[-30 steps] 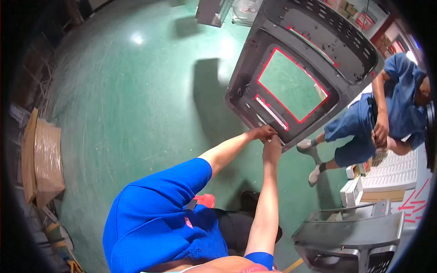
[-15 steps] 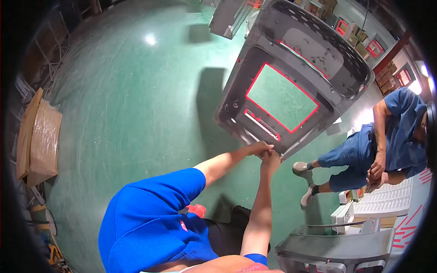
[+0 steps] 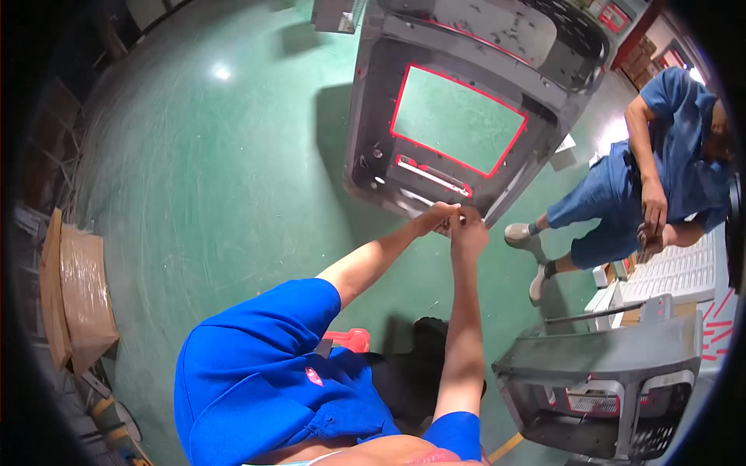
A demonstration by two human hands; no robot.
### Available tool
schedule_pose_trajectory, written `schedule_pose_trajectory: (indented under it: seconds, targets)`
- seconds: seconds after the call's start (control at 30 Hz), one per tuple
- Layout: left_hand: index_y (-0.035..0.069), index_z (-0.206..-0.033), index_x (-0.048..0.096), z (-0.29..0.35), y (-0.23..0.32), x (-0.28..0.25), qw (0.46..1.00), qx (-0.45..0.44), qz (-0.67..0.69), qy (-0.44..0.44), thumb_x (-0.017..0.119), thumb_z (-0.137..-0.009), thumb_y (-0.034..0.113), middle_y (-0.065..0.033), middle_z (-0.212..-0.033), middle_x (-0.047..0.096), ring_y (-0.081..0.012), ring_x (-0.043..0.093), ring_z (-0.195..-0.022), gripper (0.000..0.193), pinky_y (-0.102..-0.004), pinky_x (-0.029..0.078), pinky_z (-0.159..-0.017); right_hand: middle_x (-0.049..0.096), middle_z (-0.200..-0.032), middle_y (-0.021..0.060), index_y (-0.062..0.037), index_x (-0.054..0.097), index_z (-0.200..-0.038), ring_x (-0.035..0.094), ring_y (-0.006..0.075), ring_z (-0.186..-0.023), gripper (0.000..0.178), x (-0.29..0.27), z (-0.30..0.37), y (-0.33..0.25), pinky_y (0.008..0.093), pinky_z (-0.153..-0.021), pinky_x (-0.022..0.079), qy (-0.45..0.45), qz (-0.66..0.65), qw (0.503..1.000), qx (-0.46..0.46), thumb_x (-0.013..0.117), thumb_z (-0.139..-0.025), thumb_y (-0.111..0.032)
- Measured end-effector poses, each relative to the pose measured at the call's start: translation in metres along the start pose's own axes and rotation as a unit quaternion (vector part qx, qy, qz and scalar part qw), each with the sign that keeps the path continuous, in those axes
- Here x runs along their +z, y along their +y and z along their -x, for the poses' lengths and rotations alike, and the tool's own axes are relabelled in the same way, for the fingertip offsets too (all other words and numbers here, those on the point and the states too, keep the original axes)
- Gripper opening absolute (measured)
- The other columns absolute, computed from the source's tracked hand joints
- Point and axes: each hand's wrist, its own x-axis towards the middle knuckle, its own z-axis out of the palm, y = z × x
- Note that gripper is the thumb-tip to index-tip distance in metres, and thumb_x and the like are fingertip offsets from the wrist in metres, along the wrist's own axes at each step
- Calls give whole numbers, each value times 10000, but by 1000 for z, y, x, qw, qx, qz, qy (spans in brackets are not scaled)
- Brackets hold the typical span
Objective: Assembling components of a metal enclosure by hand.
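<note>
Item: large grey moulded plastic panel (image 3: 466,116) with a rectangular window opening outlined in red trim, standing tilted above the green painted floor (image 3: 217,194), straight ahead of the person.

Location of work: the panel's lower near edge, beside its right corner, below a narrow red-edged slot (image 3: 433,175).

Left hand (image 3: 435,218): fingers drawn together at that lower edge, seemingly pinching something small; what is pinched is too small to tell.

Right hand (image 3: 469,230): just beside the left, touching it or nearly so, fingers curled in at the same spot. Whether it clamps a part or only steadies cannot be told.

Progress, as judged: the red trim appears fully seated around the window opening and the slot; the work in hand is a small fitting job at the bottom edge, seemingly under way, not finished. How much of the edge remains cannot be told.

Condition of panel: matt grey, ribbed and pierced with small holes near its left side; perforated darker section along the top. No damage visible.

Nearby: second grey moulded housing (image 3: 606,380) at lower right; seated co-worker in blue clothes (image 3: 668,163) at right, hands apart from this work; wrapped cardboard bundle (image 3: 78,295) at far left.
</note>
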Motion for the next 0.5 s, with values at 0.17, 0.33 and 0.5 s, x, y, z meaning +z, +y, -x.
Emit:
schedule_pose_trajectory:
  seconds: [0.17,0.33,0.5]
  targets:
    - [20,-808,695,6,5,-3,994,17,-82,-64,524,-873,214,11,-525,488,-44,396,-429,267,-218,270,-385,602,-715,45,15,581,-843,575,102,-654,43,-73,-59,-3,255,-582,467,166,-261,951,10,579,-832,-26]
    - [12,-976,684,16,12,-7,991,-7,-92,-98,513,-858,112,35,-527,394,-39,333,-461,231,-222,241,-427,633,-820,82,44,560,-951,625,124,-724,93,-108,-119,-21,241,-629,512,151,-342,927,-42,544,-876,-9]
    - [-12,-1038,666,24,18,-12,982,16,-125,-143,514,-828,80,31,-531,396,-50,321,-468,275,-240,244,-433,631,-791,60,49,575,-930,617,114,-709,86,-107,-127,-31,241,-639,504,121,-328,935,-58,552,-854,15]
